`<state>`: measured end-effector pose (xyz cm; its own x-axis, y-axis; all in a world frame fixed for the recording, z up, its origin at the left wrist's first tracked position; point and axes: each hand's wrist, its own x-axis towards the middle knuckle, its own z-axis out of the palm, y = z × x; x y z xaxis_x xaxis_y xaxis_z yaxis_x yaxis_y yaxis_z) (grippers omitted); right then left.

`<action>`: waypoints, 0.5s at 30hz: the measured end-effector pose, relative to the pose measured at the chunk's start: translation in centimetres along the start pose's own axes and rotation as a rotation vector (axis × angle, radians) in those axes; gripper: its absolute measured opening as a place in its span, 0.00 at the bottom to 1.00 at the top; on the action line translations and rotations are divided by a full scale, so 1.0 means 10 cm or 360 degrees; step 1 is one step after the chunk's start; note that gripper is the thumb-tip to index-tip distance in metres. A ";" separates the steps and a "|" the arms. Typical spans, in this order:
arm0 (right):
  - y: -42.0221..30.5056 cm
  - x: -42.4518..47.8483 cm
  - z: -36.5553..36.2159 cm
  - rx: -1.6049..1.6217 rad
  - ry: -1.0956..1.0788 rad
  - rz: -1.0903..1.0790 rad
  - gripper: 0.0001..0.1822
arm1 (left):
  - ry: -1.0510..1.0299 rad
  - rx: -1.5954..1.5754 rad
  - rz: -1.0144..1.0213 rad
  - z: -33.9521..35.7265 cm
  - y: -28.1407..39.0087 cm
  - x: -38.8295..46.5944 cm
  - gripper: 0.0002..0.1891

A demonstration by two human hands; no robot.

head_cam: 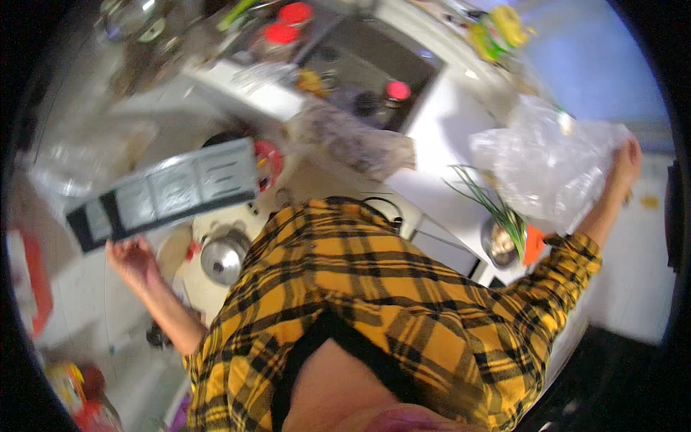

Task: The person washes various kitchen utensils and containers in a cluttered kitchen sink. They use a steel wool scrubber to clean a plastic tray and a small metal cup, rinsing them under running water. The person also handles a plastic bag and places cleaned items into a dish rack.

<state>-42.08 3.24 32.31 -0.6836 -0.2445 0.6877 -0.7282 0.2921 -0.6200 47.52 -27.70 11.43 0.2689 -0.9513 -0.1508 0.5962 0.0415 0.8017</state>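
My right hand grips the edge of a crumpled clear plastic bag at the right, over the white counter. Below the bag, long green scallions lie across a bowl of pale pieces, beside an orange item. At the left, my left hand has its fingers at the lower edge of a long grey tray or panel with compartments; whether it grips it cannot be told. A metal pot or lid stands near that forearm.
Red-lidded jars stand at the top, near a dark hob or sink area holding another red-capped jar. A patterned cloth hangs at the counter edge. Yellow-green packets lie at the upper right. A red-and-white item is far left.
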 end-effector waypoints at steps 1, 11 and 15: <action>0.23 0.32 0.13 -0.0323 -0.0150 -0.0134 0.18 | 0.0080 0.0061 0.0024 0.10 -0.04 -0.05 0.14; 1.50 0.86 0.35 -0.1841 -0.0729 0.0223 0.29 | 0.0424 -0.0113 0.0211 -1.81 0.21 -0.85 0.12; 0.67 0.37 1.41 -0.0950 -0.0887 0.1090 0.24 | 0.0833 0.0039 0.0367 -1.87 0.51 -1.81 0.13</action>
<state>-50.21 -8.78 25.37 -0.9744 -0.2008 -0.1013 -0.1411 0.8966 -0.4198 59.86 -4.59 7.47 0.7326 -0.6400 -0.2318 0.4618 0.2171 0.8600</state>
